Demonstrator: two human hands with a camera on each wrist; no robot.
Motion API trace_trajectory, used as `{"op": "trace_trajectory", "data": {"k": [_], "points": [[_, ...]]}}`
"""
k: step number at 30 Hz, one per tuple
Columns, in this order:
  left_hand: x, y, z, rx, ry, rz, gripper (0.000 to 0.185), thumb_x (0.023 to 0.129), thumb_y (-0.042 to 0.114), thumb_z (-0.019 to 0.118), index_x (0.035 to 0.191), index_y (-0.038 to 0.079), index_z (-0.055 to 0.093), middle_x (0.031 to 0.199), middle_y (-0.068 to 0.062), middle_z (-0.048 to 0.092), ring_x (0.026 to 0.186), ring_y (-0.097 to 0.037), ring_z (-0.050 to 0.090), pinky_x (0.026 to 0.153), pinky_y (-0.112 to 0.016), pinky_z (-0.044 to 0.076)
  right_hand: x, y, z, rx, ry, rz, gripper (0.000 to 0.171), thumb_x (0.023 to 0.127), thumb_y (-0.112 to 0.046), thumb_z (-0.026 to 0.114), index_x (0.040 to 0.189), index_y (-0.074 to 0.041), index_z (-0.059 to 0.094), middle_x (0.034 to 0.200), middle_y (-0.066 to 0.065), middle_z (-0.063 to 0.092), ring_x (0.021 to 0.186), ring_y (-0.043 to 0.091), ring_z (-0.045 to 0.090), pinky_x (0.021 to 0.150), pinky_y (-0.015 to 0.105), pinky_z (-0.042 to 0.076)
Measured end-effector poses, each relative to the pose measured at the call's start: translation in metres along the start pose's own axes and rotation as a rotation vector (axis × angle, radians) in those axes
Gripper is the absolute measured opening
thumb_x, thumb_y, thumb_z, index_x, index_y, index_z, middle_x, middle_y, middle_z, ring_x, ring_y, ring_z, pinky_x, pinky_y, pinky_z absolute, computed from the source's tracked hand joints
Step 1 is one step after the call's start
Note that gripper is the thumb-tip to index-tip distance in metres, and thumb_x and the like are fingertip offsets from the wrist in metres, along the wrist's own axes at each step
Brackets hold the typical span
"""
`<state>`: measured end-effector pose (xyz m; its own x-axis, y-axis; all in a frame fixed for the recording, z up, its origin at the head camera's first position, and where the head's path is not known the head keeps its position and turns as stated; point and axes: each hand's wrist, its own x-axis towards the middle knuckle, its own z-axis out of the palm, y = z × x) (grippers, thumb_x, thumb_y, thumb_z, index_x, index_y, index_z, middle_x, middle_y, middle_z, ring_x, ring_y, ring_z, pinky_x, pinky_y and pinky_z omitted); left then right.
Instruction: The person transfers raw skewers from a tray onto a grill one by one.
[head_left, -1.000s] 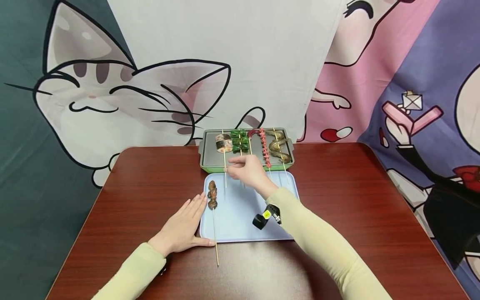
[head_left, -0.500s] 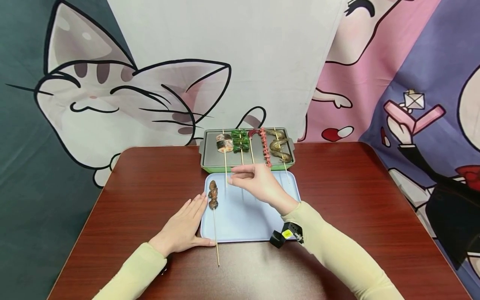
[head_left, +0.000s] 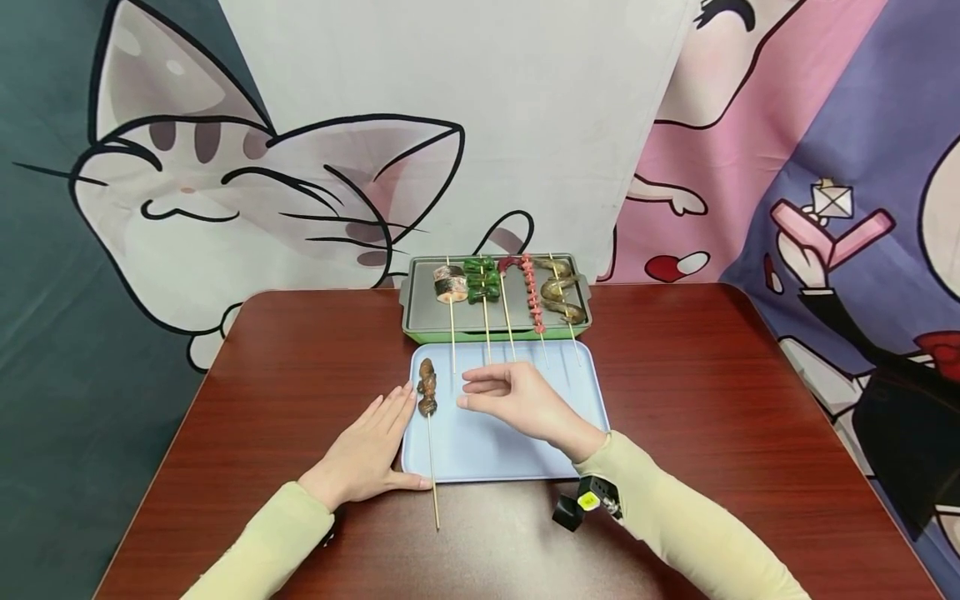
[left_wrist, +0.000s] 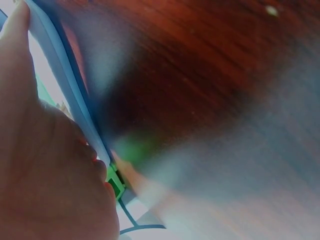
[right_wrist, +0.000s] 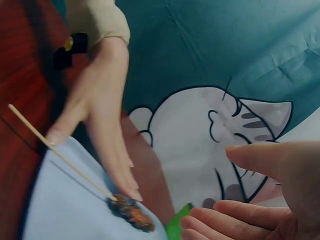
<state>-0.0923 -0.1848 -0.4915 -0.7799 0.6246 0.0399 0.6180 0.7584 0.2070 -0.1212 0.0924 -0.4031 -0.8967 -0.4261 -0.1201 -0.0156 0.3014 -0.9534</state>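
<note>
My left hand rests along the left edge of the light blue tray, fingers straight and thumb at the near left corner. Close beside its fingertips lies a skewer of browned meat chunks, its bare stick reaching past the tray's near edge. Over the middle of the tray is my right hand, nothing between its relaxed thumb and fingers. In the right wrist view, thumb and fingers stand apart. Beyond the tray, a grey pan with a green base bears several skewers, their sticks pointing towards me.
From left to right in the pan are a fish-slice skewer, a green pepper skewer, a dark red-tipped one, a pink-beaded one and a curled greyish-brown one. The brown table backs onto cartoon-printed cloth.
My right hand has drawn back from the skewer sticks at the pan's front edge to over the tray, its fingers loosening. My left hand and the meat skewer have stayed put.
</note>
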Motion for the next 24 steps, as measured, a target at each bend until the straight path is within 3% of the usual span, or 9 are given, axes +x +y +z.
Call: {"op": "trace_trajectory", "data": {"k": [6,14,24], "points": [[0.000,-0.001,0.002,0.002,0.015,0.009,0.121,0.081,0.080,0.061,0.153,-0.012,0.031,0.162,-0.026,0.026,0.148,-0.040,0.027,0.120,-0.051,0.023,-0.002,0.023,0.015,0.034,-0.032,0.031,0.051,0.086,-0.019,0.082,0.127,0.007,0.067,0.115,0.020,0.072,0.101,0.020,0.072,0.091,0.034,0.056],[0.000,-0.001,0.001,0.013,0.009,0.012,0.120,0.082,0.078,0.063,0.154,-0.013,0.029,0.161,-0.027,0.026,0.148,-0.040,0.027,0.121,-0.051,0.022,-0.001,0.054,0.040,0.092,-0.066,0.094,0.050,0.086,-0.018,0.081,0.126,0.008,0.068,0.105,0.011,0.076,0.097,0.017,0.072,0.086,0.027,0.056],[0.001,0.002,-0.003,0.013,-0.031,-0.014,0.121,0.082,0.080,0.060,0.155,-0.011,0.028,0.163,-0.025,0.024,0.150,-0.037,0.024,0.121,-0.050,0.021,0.003,0.064,0.064,0.240,-0.074,0.160,0.045,0.087,-0.009,0.078,0.125,0.011,0.066,0.102,0.015,0.075,0.092,0.020,0.073,0.082,0.031,0.060]]}}
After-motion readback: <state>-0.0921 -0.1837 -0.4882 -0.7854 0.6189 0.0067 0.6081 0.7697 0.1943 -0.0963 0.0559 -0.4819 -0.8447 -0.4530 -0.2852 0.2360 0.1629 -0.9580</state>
